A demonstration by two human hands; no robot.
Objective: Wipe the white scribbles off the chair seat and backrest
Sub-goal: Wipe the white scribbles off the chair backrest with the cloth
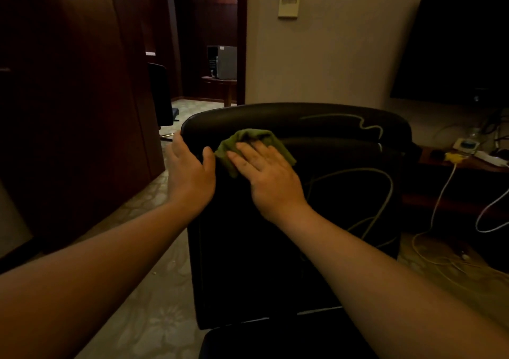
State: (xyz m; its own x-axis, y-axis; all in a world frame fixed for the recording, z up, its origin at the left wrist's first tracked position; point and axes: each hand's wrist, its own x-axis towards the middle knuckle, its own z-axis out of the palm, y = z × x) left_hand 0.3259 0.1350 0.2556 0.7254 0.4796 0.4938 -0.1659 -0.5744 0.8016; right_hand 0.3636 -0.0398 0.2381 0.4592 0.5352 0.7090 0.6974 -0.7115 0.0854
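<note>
The black leather office chair's padded backrest point(344, 193) stands upright on the patterned carpet floor, facing the viewer, with the front of its dark seat point(275, 342) just showing at the bottom. A white scribbled line point(366, 124) wiggles across the right part of the headrest roll, and larger white loops point(385, 193) run down the backrest's right half. A crumpled olive-green cloth point(248, 141) lies flat against the upper left of the backrest, just under the headrest roll, partly covered. The left half of the backrest looks plain dark.
</note>
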